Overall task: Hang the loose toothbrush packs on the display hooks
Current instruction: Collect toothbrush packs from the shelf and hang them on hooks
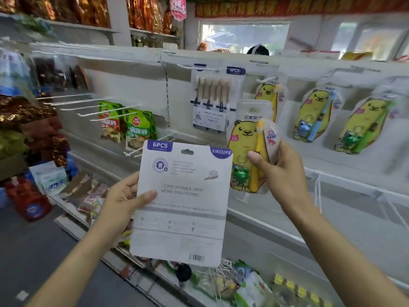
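Left hand (120, 201): clamped on the left edge of the six-piece pack (180, 202), thumb across its printed back; the fingers behind are hidden.
Six-piece pack: held upright in front of the shelving, back side toward the camera, so its brushes cannot be seen.
Right hand (280, 171): closed on the right side of the yellow bear pack (249, 151), thumb on the front.
Yellow bear pack: held up just right of the six-piece pack, below the hooks.
Hanging six-piece pack (213, 99): on a hook (194, 67) above, blurred.
Hanging bear packs (313, 115): to the right, smeared by motion.
Lower shelf goods (232, 282): too blurred to identify.
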